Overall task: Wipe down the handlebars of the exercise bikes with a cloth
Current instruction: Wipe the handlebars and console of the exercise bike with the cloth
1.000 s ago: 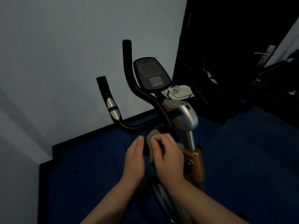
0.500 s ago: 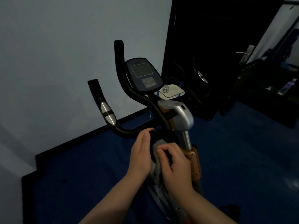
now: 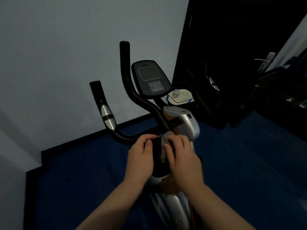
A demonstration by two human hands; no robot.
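Note:
An exercise bike stands in front of me with black handlebars (image 3: 126, 90) that rise in two curved arms, the left one with a silver grip sensor (image 3: 108, 118). A dark console (image 3: 150, 78) sits between them. My right hand (image 3: 181, 156) presses a grey cloth (image 3: 166, 138) against the black part just below the bar's centre. My left hand (image 3: 141, 155) grips the same dark part from the left, fingers curled around it. Most of the cloth is hidden under my fingers.
A pale wall is close behind the bike on the left. A black cabinet (image 3: 232, 55) and a door with a metal handle (image 3: 265, 60) are on the right. A small white device (image 3: 180, 96) sits behind the console. The floor (image 3: 249, 163) is blue carpet.
Both hands have shifted up slightly toward the handlebar's centre. The left fingers have curled tighter around the dark part. The cloth now bunches higher under my right fingers.

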